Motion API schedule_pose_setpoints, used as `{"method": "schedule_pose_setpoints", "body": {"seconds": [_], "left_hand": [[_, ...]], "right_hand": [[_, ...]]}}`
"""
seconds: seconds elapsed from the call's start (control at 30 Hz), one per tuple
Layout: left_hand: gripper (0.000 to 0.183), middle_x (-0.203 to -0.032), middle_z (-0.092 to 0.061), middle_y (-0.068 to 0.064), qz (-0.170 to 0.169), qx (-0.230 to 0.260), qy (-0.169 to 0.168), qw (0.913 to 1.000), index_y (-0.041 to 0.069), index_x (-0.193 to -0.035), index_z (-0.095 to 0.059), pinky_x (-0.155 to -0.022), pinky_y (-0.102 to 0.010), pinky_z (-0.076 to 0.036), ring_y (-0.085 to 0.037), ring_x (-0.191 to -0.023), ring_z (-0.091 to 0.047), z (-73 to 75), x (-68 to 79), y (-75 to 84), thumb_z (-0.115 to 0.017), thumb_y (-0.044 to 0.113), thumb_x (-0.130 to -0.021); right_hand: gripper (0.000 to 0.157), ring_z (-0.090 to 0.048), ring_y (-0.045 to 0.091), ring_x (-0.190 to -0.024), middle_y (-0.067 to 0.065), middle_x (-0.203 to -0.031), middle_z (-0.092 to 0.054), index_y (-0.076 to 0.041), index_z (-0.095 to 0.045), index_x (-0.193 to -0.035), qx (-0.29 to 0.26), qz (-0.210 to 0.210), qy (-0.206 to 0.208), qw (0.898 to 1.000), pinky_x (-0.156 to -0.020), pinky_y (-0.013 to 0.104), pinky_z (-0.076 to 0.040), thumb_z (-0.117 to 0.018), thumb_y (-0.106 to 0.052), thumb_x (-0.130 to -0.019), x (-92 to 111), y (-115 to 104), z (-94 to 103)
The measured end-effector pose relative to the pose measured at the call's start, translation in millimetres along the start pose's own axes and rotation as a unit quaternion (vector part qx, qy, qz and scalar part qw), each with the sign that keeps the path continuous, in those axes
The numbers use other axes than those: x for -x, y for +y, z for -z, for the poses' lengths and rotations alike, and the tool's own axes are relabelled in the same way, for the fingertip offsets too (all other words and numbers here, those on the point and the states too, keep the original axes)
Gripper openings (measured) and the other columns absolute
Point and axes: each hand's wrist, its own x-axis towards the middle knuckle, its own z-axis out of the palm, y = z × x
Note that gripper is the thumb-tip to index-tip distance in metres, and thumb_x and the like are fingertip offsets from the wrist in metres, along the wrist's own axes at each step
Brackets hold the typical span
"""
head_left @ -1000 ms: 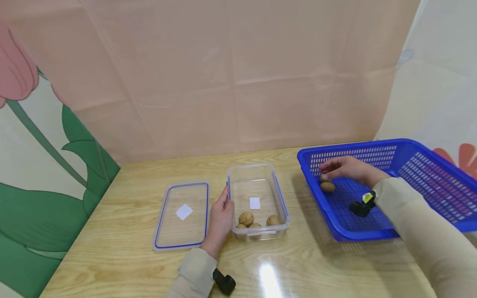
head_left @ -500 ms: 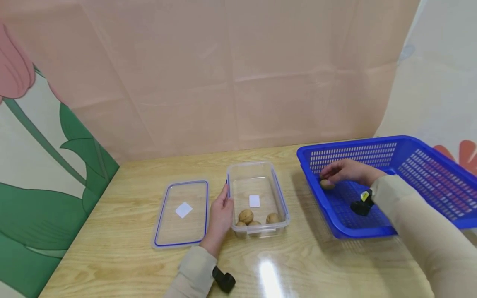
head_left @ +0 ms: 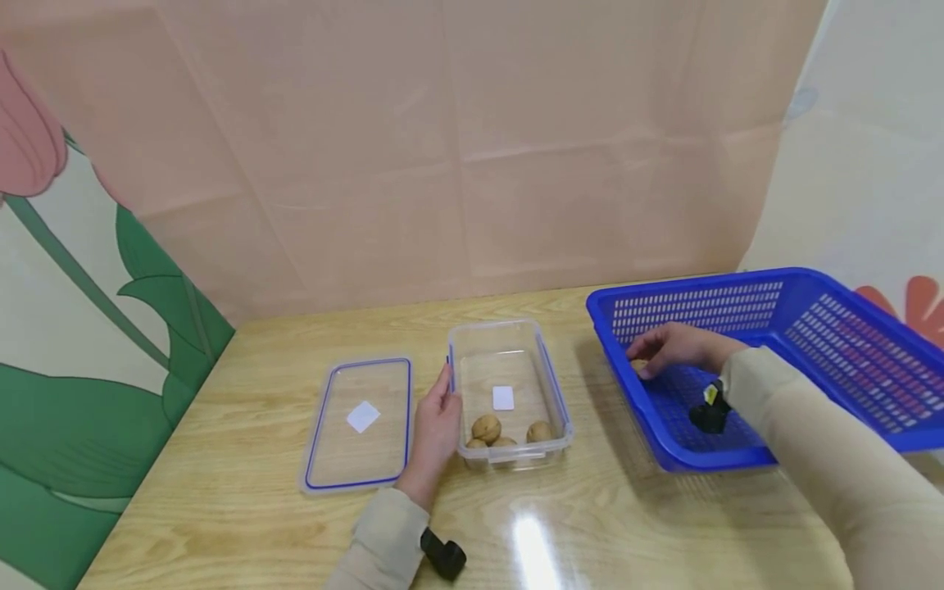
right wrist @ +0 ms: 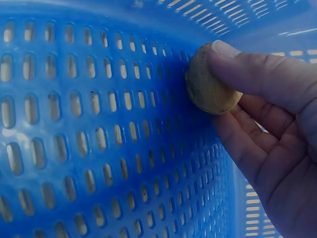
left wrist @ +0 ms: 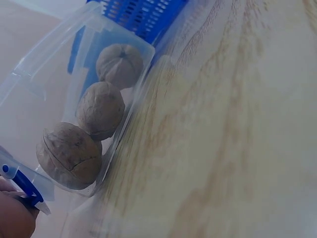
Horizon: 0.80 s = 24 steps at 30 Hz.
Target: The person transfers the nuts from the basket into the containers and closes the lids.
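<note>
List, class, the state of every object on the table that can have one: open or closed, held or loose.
Clear container: open, uncovered.
Lid: off the container, lying flat.
Loose walnuts: not held, lying at the container's near end.
Blue basket: open at the top.
Held walnut: pinched inside the basket by the right hand's grip.

The desk (head_left: 243, 393) carries one blue basket (head_left: 708, 460) by its right edge, one clear container (head_left: 483, 369) and one lid (head_left: 361, 459). Four walnuts (head_left: 486, 428) show at the container's near edge, a fifth walnut (right wrist: 210, 84) at the basket's left edge; white labels (head_left: 363, 416) number two.
</note>
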Motion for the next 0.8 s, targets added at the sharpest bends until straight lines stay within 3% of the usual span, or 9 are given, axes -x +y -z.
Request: {"method": "schedule_pose_setpoints", "body": {"seconds": [0.07,0.2,0.33,0.5,0.63,0.8], "left_hand": [[0.051,-0.147,-0.034,-0.005,0.003,0.003,-0.002,1.0,0.017,-0.142,-0.036,-0.097,-0.039,-0.047,-0.031,-0.118,-0.049,0.0,0.1,0.6,-0.046,0.009,-0.092],[0.052,-0.146,-0.034,-0.005,-0.004,0.008,-0.001,1.0,0.015,-0.142,-0.036,-0.109,-0.04,-0.031,-0.027,-0.134,-0.033,0.1,0.3,1.1,-0.047,0.008,-0.092],[0.052,-0.146,-0.035,-0.005,-0.007,0.01,0.0,0.9999,0.015,-0.142,-0.036,-0.108,-0.04,-0.034,-0.027,-0.133,-0.034,-0.2,0.2,0.4,-0.047,0.007,-0.092],[0.052,-0.146,-0.035,-0.004,-0.005,0.011,-0.002,0.9999,0.017,-0.142,-0.036,-0.105,-0.039,-0.04,-0.026,-0.132,-0.037,-0.4,-0.2,-0.5,-0.046,0.007,-0.092],[0.052,-0.146,-0.035,-0.004,-0.007,0.01,-0.003,0.9999,0.016,-0.142,-0.036,-0.105,-0.039,-0.039,-0.027,-0.132,-0.036,0.1,0.0,-0.4,-0.046,0.007,-0.092],[0.051,-0.146,-0.034,-0.004,-0.009,0.011,-0.002,0.9999,0.015,-0.142,-0.036,-0.109,-0.041,-0.031,-0.027,-0.134,-0.031,0.8,0.0,0.2,-0.046,0.007,-0.092]], "right_hand": [[0.04,-0.057,0.014,-0.097,0.009,-0.103,-0.067,0.007,-0.063,-0.105,0.008,0.003,0.001,1.0,-0.085,0.024,-0.045,-0.076,-0.01,-0.071,0.4,-0.8,-0.1],[0.039,-0.057,0.01,-0.094,0.013,-0.105,-0.067,0.007,-0.064,-0.105,0.008,0.007,0.007,1.0,-0.082,0.021,-0.046,-0.076,-0.01,-0.071,2.0,-0.4,1.6],[0.04,-0.058,0.006,-0.09,0.013,-0.105,-0.067,0.007,-0.063,-0.106,0.001,0.014,0.012,1.0,-0.079,0.018,-0.048,-0.076,-0.01,-0.071,3.8,-0.6,4.6],[0.043,-0.058,0.01,-0.093,0.014,-0.107,-0.066,0.006,-0.062,-0.11,0.001,0.007,0.016,1.0,-0.081,0.021,-0.047,-0.074,-0.014,-0.074,6.5,-3.4,8.3],[0.045,-0.056,0.015,-0.1,0.016,-0.112,-0.064,0.006,-0.06,-0.114,0.003,0.001,0.022,1.0,-0.086,0.026,-0.045,-0.072,-0.017,-0.078,8.4,-6.2,10.1],[0.046,-0.056,0.009,-0.098,0.013,-0.111,-0.065,0.005,-0.06,-0.116,0.007,-0.004,0.031,0.999,-0.09,0.029,-0.042,-0.072,-0.02,-0.078,9.5,-8.2,11.9]]}}
